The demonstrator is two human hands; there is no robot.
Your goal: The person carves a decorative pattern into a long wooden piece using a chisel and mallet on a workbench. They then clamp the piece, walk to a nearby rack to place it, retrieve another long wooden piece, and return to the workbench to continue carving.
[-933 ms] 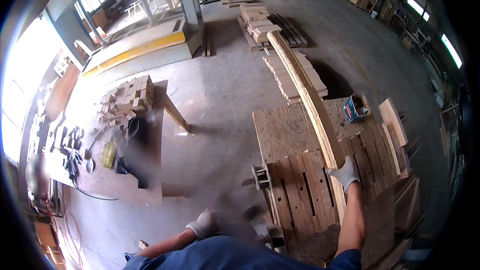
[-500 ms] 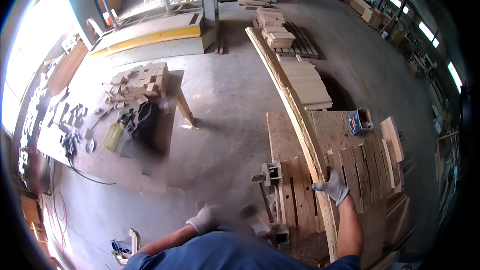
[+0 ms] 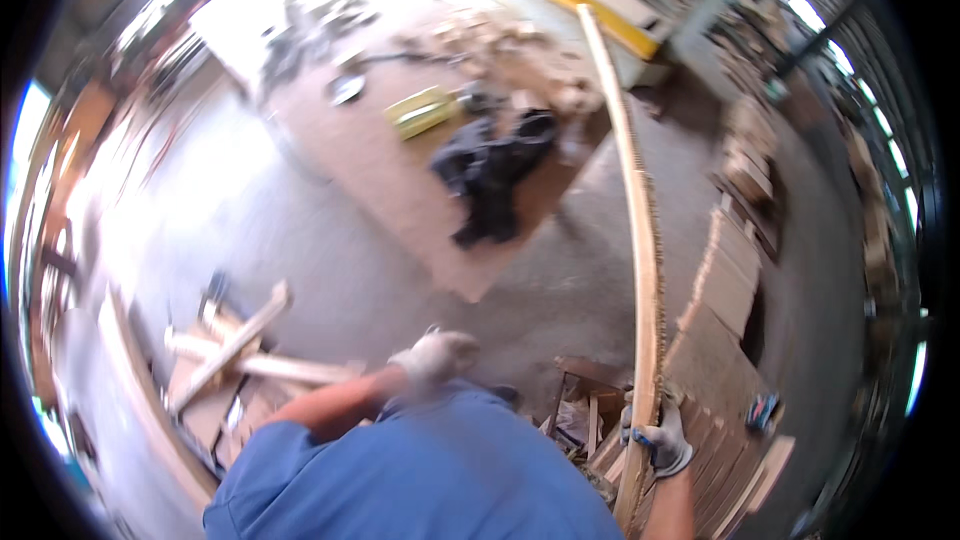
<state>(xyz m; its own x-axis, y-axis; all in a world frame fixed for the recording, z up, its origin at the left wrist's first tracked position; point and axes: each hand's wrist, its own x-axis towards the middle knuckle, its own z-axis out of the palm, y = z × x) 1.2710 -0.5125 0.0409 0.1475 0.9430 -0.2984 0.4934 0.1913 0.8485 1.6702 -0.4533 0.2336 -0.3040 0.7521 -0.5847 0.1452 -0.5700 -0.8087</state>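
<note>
A long wooden board (image 3: 645, 250) with one rough, bark-like edge rises steeply from the lower right. My right hand (image 3: 668, 442), in a grey-white glove, is wrapped round its lower part. The board's far end reaches up past the corner of a work table (image 3: 390, 200). My left hand (image 3: 436, 356), gloved too, is held in front of my body, away from the board. Motion smears its fingers, so whether anything is in them cannot be made out. Beneath my right hand is a slatted wooden bench (image 3: 715, 450).
On the work table lie a dark cloth (image 3: 490, 175), a yellow-green container (image 3: 420, 112), a round dish (image 3: 346, 89) and wood blocks (image 3: 490, 40). Left of me are crossed wooden pieces (image 3: 235, 345) and a long plank (image 3: 140, 380). Stacked boards (image 3: 725, 275) stand at the right.
My view has swung to the left. The board, still in my right hand, now stands more upright in view, its far end over by the work table. The bench has shifted toward the lower right.
</note>
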